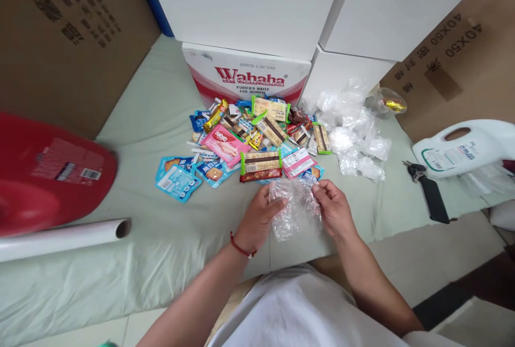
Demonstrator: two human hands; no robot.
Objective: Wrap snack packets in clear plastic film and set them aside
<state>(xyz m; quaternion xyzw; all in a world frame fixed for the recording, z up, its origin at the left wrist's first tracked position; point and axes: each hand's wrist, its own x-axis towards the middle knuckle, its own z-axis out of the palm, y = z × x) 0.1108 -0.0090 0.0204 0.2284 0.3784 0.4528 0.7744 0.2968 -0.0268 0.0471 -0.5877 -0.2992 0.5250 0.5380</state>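
Observation:
Between my two hands, just above the front edge of the pale green cloth (181, 240), is a crumpled clear plastic bag (286, 221). My left hand (262, 213), with a red string bracelet at the wrist, grips the bag's left side, thumb lying across it. Pinched in my right hand (332, 205) is the right side of the same clear plastic. Directly beyond my hands lies a heap of wrapped snacks: a pink wafer pack (225, 145), a green-ended biscuit bar (261, 162) and several blue packets (179, 182). Whether the bag holds anything cannot be made out.
A pile of crumpled clear bags (354, 132) lies right of the snacks. Behind stands a Wahaha carton (249, 76). A red bucket (52, 175) and a white tube (64, 238) are at left; a white jug (466, 148) and a black phone-like object (433, 199) at right.

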